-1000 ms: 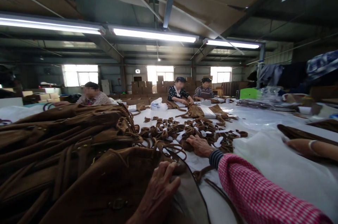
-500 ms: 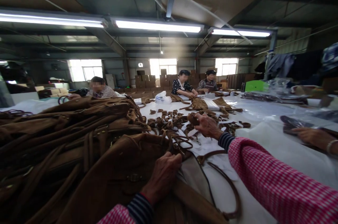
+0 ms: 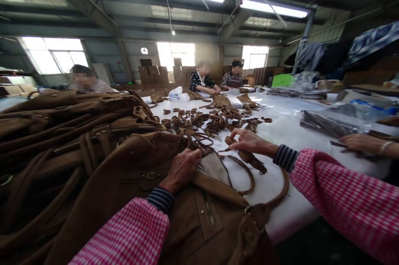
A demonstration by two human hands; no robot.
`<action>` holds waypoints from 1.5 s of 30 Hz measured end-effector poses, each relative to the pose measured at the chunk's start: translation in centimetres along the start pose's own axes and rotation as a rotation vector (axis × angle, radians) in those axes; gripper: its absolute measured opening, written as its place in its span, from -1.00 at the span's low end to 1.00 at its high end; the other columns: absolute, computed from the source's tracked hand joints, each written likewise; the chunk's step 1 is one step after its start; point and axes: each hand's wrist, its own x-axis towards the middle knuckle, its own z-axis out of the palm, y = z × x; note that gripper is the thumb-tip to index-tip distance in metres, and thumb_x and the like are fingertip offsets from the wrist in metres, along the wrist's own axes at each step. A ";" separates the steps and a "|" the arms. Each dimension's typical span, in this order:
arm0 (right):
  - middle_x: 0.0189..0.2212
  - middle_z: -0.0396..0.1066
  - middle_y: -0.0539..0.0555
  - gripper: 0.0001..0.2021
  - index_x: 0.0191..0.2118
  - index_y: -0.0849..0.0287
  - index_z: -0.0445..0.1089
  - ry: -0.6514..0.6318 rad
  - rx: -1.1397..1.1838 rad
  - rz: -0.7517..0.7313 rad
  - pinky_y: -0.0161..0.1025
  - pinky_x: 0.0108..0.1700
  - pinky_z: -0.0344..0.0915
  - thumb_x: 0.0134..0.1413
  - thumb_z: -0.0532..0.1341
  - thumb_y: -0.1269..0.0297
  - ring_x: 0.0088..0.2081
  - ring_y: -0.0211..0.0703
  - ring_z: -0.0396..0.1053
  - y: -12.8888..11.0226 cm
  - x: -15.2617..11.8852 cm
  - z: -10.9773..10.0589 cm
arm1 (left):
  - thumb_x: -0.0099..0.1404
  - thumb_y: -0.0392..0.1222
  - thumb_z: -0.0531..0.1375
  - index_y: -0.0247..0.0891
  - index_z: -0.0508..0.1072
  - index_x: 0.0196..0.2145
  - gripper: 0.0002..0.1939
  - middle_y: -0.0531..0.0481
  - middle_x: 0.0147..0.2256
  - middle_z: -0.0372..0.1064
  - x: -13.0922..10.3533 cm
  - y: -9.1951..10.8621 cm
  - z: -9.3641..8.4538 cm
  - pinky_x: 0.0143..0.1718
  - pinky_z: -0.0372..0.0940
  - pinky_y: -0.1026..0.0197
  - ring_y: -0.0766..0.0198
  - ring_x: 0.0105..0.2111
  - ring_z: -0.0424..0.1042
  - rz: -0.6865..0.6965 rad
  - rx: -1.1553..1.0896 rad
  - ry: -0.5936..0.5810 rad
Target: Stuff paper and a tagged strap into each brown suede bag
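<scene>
A brown handbag (image 3: 137, 177) with a buckle and round handles lies before me, its mouth spread to show a grey lining (image 3: 215, 165). My left hand (image 3: 183, 168) is closed on the bag's upper edge, the fingertips partly out of sight. Over the bag's right side, my right hand (image 3: 251, 142) pinches a coiled brown strap (image 3: 249, 159), whose end with a metal clip hangs down. Beyond the bag, a heap of similar brown straps (image 3: 215, 119) with white tags covers the middle of the white table (image 3: 280, 121).
Brown bags (image 3: 77, 119) are piled high on the left. At the right edge a co-worker's hand (image 3: 363, 143) is near dark items in clear plastic (image 3: 330, 121). Other people sit across the table, near a wrapped bag (image 3: 232, 100) and a white plastic bag (image 3: 179, 94).
My right hand has come back from the strap heap toward the handbag, lifting a coiled strap. My left hand stays on the bag's edge. The view has turned right and tilted down.
</scene>
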 end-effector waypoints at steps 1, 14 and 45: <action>-0.52 0.33 -0.07 -0.60 -0.11 0.20 0.43 0.016 -0.004 0.009 -0.27 -0.38 0.03 -0.01 0.34 0.05 -0.42 -0.18 0.27 0.4 -0.1 0.7 | 0.47 -0.16 0.06 -0.18 0.40 -0.28 -0.82 0.02 -0.34 0.30 0.1 0.0 0.0 -0.27 0.10 0.25 0.25 -0.31 0.35 0.000 0.005 0.000; -0.50 0.45 0.02 -0.80 -0.32 0.21 0.42 -0.049 0.278 -0.005 -0.35 -0.50 0.25 0.13 0.26 0.15 -0.49 -0.21 0.44 5.5 -2.1 -0.2 | 0.47 -0.07 0.04 -0.16 0.41 -0.30 -0.77 0.03 -0.32 0.30 0.5 -0.5 0.2 -0.26 0.13 0.22 0.22 -0.32 0.36 -0.003 0.019 -0.018; -0.34 0.53 0.06 -0.85 -0.37 0.10 0.41 0.132 -0.411 -0.003 -0.17 -0.17 0.27 0.24 0.20 0.24 -0.22 -0.01 0.48 12.6 -6.0 3.5 | 0.42 -0.25 0.07 -0.19 0.39 -0.35 -0.82 0.01 -0.29 0.35 0.0 -0.2 0.4 -0.24 0.16 0.26 0.27 -0.27 0.39 -0.098 -0.072 -0.013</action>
